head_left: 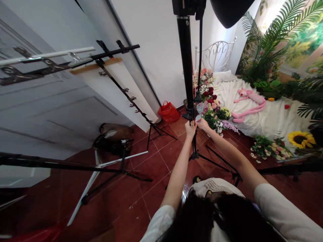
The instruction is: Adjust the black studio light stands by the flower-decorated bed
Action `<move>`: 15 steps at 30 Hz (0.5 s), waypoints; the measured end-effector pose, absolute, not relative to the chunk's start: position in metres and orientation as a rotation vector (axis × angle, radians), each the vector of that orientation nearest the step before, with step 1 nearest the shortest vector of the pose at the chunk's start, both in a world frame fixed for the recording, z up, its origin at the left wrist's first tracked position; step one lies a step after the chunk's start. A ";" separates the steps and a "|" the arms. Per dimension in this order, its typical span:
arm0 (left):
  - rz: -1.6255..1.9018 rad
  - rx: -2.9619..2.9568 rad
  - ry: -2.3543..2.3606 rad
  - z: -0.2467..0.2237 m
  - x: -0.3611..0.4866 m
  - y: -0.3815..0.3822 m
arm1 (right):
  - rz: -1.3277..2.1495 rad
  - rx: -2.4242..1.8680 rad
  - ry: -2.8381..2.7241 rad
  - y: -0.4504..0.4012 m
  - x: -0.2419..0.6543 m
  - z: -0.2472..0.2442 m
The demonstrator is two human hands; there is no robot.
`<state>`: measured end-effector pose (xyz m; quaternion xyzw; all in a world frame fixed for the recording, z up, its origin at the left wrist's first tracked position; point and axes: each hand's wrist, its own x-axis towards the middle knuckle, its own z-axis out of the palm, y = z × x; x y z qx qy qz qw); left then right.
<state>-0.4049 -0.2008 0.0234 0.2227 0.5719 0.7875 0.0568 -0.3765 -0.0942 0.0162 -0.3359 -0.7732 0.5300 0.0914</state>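
A tall black light stand [186,64] rises in front of me, its tripod legs spread on the red tiles. Around its pole, below a black clamp, my left hand [190,129] is closed. My right hand [202,124] is raised just to the right of the pole, fingers drawn together near it; what they pinch, if anything, is too small to make out. A black cable [200,57] hangs beside the pole from the dark lamp head [228,10] at the top.
Flowers [213,106] and a white-covered bed [270,122] with a pink plush toy [254,97] lie to the right. A red bag [169,112] sits by the wall. Left are a backdrop stand [121,88] with clips and white poles [87,191]. Another stand's legs [222,159] reach nearby.
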 end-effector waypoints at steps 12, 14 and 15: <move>2.386 0.707 1.766 0.020 -0.405 -0.201 | 2.700 -0.424 -1.389 -0.103 -0.330 -0.027; 2.395 0.702 1.752 0.020 -0.405 -0.201 | 2.700 -0.454 -1.315 -0.109 -0.328 -0.030; 2.400 0.698 1.746 0.020 -0.405 -0.201 | 2.669 -0.486 -1.313 -0.113 -0.328 -0.030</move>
